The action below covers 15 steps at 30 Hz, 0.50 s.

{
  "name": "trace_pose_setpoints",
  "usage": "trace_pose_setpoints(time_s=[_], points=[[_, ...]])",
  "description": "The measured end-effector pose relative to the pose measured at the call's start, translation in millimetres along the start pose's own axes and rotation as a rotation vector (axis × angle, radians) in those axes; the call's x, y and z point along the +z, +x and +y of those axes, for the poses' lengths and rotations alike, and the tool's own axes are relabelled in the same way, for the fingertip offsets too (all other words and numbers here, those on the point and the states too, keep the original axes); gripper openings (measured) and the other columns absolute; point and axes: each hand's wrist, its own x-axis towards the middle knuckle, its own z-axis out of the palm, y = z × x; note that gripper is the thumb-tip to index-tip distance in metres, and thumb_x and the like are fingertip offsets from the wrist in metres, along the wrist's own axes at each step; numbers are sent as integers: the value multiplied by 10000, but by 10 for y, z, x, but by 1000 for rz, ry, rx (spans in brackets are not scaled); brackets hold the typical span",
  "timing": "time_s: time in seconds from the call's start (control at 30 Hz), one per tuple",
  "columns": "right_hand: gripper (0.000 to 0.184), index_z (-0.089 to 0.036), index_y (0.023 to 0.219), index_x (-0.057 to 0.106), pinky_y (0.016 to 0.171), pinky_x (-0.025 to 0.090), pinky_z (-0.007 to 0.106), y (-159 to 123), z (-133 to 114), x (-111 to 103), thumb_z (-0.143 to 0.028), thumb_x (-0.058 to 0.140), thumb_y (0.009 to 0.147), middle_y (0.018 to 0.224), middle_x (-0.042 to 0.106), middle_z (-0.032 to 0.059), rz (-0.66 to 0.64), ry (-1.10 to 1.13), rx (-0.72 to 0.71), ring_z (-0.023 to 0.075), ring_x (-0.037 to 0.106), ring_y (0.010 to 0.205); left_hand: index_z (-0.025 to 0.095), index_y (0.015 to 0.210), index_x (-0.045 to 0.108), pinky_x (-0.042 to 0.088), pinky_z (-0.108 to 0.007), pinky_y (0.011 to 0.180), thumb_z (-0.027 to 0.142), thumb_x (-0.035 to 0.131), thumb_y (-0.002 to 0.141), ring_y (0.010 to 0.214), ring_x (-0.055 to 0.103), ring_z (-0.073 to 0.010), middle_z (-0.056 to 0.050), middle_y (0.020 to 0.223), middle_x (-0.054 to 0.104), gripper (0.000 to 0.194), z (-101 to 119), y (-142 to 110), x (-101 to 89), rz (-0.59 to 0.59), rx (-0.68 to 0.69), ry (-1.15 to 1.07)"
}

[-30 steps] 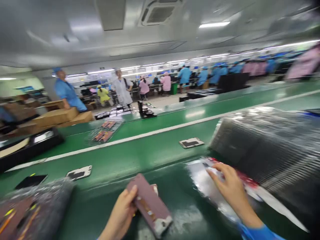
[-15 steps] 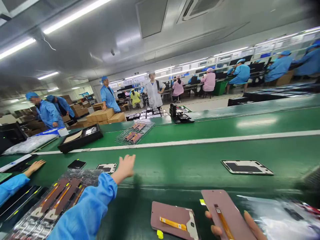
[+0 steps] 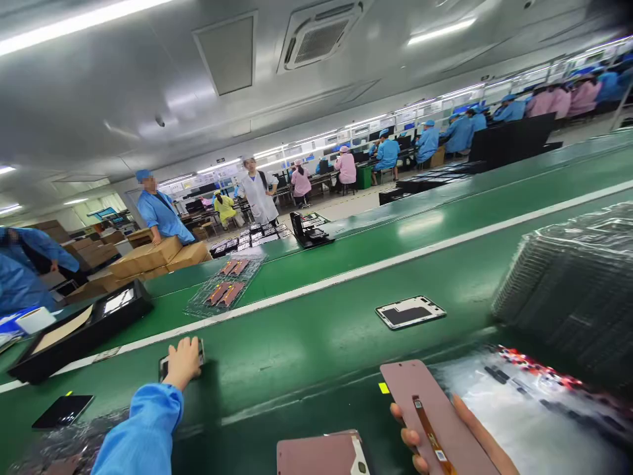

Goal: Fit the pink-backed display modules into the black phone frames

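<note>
My left hand (image 3: 182, 363), in a blue sleeve, reaches out over the green conveyor belt (image 3: 316, 316) and lies on a small phone frame (image 3: 171, 363) there, fingers curled over it. My right hand (image 3: 420, 439) at the bottom edge holds a pink phone screen panel (image 3: 435, 415) face down, with its orange flex cable showing. A second pink panel (image 3: 321, 455) lies on the dark bench in front of me. Another phone frame (image 3: 410, 311) rests on the belt to the right.
A tall stack of clear plastic trays (image 3: 573, 284) stands at the right. A clear tray with pink panels (image 3: 225, 290), a black tray (image 3: 79, 330) and cardboard boxes (image 3: 148, 254) lie across the belt. A black screen (image 3: 63, 410) lies at left. Several workers stand or sit beyond.
My left hand let go of its pink panel, reached out and came down on the phone frame on the belt. My right hand took up a pink panel. The camera swung about.
</note>
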Motion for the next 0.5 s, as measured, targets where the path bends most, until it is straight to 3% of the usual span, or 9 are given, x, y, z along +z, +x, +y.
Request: trace_pose_setpoints(time_s=[0.1, 0.23, 0.37, 0.5], points=[[662, -103, 1141, 735, 830, 551, 301, -9, -17, -15, -598, 796, 707, 928, 761, 117, -22, 19, -3, 213, 713, 817, 135, 1432, 375, 361, -528, 1020, 322, 609, 810, 1248, 472, -343, -185, 1378, 486, 690, 279, -69, -210, 52, 93, -40], [603, -96, 1178, 711, 823, 562, 316, -29, -8, 26, -531, 768, 764, 1031, 750, 131, 32, 35, -75, 213, 699, 860, 152, 1491, 319, 398, -494, 973, 409, 531, 749, 1238, 485, -360, -182, 1372, 500, 814, 590, -576, -359, 24, 248, -108], [507, -124, 1190, 696, 813, 566, 339, -20, 20, -18, -482, 703, 832, 1220, 695, 135, 72, 37, -152, 220, 689, 943, 80, 1446, 423, 417, -544, 970, 455, 526, 705, 1191, 550, -413, -229, 1337, 558, 837, 681, -1122, -212, -126, 279, -133], [521, -56, 1206, 672, 860, 549, 339, 23, 31, -107, -450, 677, 865, 1168, 708, 164, 38, 26, -142, 221, 687, 967, 26, 1376, 507, 453, -558, 958, 446, 535, 686, 1162, 596, -436, -271, 1307, 586, 808, 607, -1381, 23, -266, 212, -148]])
